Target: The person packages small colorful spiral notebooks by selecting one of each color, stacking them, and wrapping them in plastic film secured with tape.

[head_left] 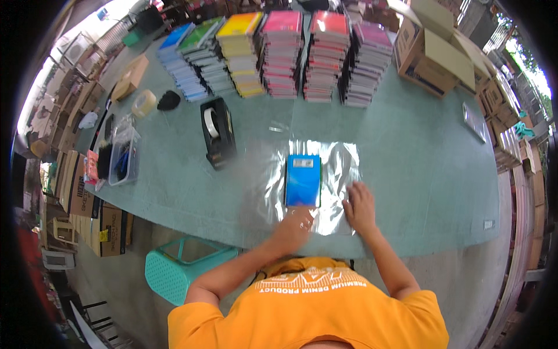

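A blue notebook (303,186) with a small pale label near its top lies on a shiny clear plastic sheet (340,157) in front of me. Motion smears my left hand (293,227), which is at the notebook's lower edge; its fingers and anything in them do not show clearly. On the sheet's right side rests my right hand (361,205), fingers extended and nothing held. Beyond the sheet to the left stands a black tape dispenser (220,132) with a roll of tape in it.
Stacks of notebooks in several colours (282,55) line the table's far side. An open cardboard box (433,58) stands at far right. On the left are a clear plastic bin (125,157) of tools and a tape roll (144,103). A turquoise stool (174,270) is below the table edge.
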A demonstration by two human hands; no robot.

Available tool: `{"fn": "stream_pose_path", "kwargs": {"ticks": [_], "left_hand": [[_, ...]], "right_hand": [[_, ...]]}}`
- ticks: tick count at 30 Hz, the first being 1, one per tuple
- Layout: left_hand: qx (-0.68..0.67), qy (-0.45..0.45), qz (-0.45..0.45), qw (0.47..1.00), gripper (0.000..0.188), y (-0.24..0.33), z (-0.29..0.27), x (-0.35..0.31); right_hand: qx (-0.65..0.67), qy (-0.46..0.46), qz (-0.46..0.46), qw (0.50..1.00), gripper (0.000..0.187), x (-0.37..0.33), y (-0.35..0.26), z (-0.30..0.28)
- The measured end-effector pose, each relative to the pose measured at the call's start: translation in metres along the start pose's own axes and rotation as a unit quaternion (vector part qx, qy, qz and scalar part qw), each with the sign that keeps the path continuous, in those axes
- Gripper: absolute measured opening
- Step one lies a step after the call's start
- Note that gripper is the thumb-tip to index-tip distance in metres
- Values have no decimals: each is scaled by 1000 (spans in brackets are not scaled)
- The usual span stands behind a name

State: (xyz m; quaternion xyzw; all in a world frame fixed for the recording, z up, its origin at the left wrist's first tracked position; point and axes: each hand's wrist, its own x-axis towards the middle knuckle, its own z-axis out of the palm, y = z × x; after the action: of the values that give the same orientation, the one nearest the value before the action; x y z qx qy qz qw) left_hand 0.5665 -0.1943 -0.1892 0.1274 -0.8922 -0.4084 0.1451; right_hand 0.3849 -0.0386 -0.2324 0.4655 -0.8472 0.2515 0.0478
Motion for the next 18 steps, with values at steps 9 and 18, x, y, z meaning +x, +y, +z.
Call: {"fn": "stream_pose_path", "kwargs": {"ticks": [9, 18], "left_hand": [[89, -11, 132, 987, 16, -11, 106, 32], [-20, 36, 79, 996, 12, -7, 94, 23]], "right_hand": [[137, 6, -74, 988, 16, 0, 10, 9], [520, -250, 411, 706, 34, -3, 9, -43]]}}
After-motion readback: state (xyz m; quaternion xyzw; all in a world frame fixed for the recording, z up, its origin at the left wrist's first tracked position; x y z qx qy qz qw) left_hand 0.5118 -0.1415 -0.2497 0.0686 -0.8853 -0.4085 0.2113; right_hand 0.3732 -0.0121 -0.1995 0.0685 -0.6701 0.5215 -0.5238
